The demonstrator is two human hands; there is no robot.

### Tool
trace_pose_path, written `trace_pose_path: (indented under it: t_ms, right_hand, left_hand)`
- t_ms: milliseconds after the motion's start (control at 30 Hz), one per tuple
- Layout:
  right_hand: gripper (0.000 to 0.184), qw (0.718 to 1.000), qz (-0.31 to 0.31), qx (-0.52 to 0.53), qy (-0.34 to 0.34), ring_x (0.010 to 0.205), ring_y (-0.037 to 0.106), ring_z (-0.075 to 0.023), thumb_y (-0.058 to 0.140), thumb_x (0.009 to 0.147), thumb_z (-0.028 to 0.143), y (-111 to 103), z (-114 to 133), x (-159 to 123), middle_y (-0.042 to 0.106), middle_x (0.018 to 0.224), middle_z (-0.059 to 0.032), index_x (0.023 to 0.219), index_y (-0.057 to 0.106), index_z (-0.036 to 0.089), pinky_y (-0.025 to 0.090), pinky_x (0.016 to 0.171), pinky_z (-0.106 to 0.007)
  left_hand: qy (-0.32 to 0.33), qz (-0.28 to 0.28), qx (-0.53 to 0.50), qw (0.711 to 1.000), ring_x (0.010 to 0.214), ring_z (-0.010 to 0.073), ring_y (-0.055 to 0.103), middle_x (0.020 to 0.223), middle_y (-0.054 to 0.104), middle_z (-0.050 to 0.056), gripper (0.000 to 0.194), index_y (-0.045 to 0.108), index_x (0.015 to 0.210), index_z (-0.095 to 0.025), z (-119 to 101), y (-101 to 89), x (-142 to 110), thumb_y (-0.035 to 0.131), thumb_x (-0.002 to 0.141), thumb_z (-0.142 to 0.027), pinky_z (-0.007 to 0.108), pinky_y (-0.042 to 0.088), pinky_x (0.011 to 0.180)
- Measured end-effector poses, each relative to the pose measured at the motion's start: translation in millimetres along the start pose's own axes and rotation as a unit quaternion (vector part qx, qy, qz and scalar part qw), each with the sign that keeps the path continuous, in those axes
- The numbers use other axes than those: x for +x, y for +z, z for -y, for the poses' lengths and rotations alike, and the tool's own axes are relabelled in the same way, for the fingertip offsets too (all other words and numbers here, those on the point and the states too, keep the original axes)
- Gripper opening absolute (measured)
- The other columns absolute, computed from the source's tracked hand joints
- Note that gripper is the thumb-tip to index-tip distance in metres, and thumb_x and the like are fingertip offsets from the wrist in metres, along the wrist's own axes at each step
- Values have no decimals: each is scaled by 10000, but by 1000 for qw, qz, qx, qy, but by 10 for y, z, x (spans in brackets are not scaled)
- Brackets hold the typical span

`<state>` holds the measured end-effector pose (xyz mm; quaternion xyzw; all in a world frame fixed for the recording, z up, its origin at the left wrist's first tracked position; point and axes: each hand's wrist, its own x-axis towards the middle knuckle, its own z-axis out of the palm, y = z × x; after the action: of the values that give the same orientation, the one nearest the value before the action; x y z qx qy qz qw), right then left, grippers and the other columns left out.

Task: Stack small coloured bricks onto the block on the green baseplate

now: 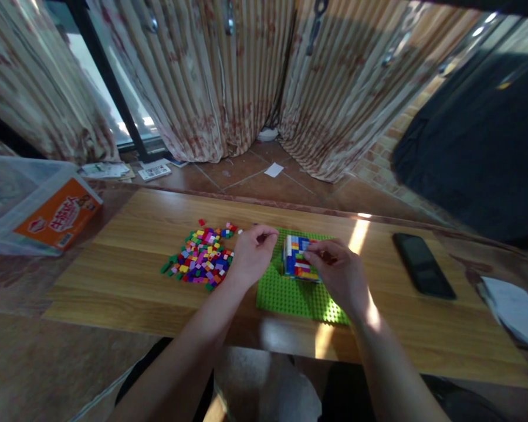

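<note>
Left of the green plate (286, 300), loose bricks (205, 255) lie spread out, maybe for easy picking. By its left edge, my left hand (256, 249) is pinched narrow. On it stands the brick block (295, 261), my right hand (341, 272) pinched at its top. Holding bricks? I can't tell.

Daylight glows pale through the window (81, 64) at upper left, while the room is moderately dim. Narrow sun streaks whiten the table (127, 264), and a glaring patch falls at the wrist of the right hand (341, 272). Shadow darkens part of the baseplate (277, 296). The bag (466, 140) sinks into near-black. Wide-angle distortion splays the curtains (193, 76); the paper (517, 308) at right smears softly, and fine brick (198, 255) edges are mushy.
</note>
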<state>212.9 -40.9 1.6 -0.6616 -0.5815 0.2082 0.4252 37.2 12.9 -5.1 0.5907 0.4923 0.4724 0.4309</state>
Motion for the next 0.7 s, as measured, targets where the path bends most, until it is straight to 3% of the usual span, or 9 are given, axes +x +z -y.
trace_pose_path:
  t_ms: [400,600,700]
  right_hand:
    - [156,1000,4,13,-15,671,632,-139,688,766,339,-11,-52,6,653,851,-42,753,726,188,532,629,-302]
    - [139,989,-71,-33,-124,604,576,-123,644,837,320,-11,197,-117,671,836,-34,793,711,206,494,567,-284]
    - [140,983,-5,-29,-182,754,639,-156,590,884,264,163,400,-264,675,881,-40,810,700,221,532,678,-294]
  left_hand:
    - [-3,-48,-12,999,683,134,613,731,703,20,137,714,780,-151,6,-254,37,585,771,-196,244,474,672]
    - [-16,-120,-34,992,660,121,594,719,689,12,134,705,800,-144,-2,-491,115,600,746,-206,242,478,674]
    - [-26,-124,-46,991,650,118,587,710,679,10,139,701,805,-141,-7,-536,121,597,744,-211,233,470,648]
